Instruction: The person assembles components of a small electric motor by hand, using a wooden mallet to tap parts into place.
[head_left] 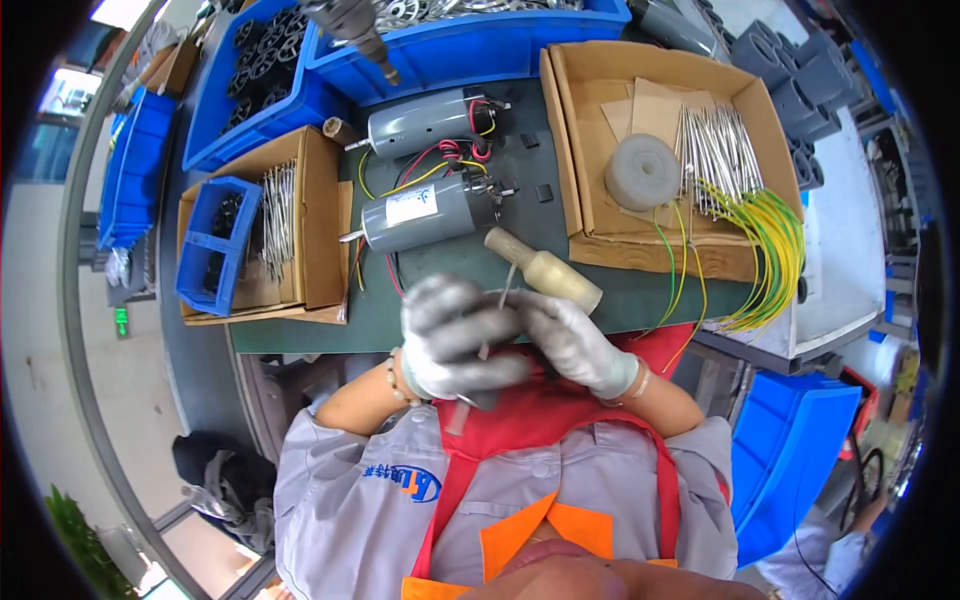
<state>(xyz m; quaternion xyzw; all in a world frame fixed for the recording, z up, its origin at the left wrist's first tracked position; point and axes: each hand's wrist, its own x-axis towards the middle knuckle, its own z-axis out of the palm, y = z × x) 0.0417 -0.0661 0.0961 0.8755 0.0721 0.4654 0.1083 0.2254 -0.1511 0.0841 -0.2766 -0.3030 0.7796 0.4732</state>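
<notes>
Both my hands wear white and grey gloves and meet close in front of my chest, at the near edge of the green mat. My left hand (460, 340), smeared by motion, has its fingers curled round a thin rod (508, 286), which runs slantwise past them toward the apron. My right hand (575, 345) pinches at the rod's upper part; its fingertips are partly hidden. Just beyond lies a mallet with a pale yellowish head (562, 281). Two grey cylindrical motors (425, 212) with coloured wires lie farther back on the mat (300, 338).
On the right, a cardboard box (660, 252) holds long metal rods, yellow-green wires and a grey roll (642, 172). To the left, another cardboard box (318, 220) holds rods and a small blue bin (215, 245). Blue crates (440, 55) line the back; a power driver (360, 35) hangs above.
</notes>
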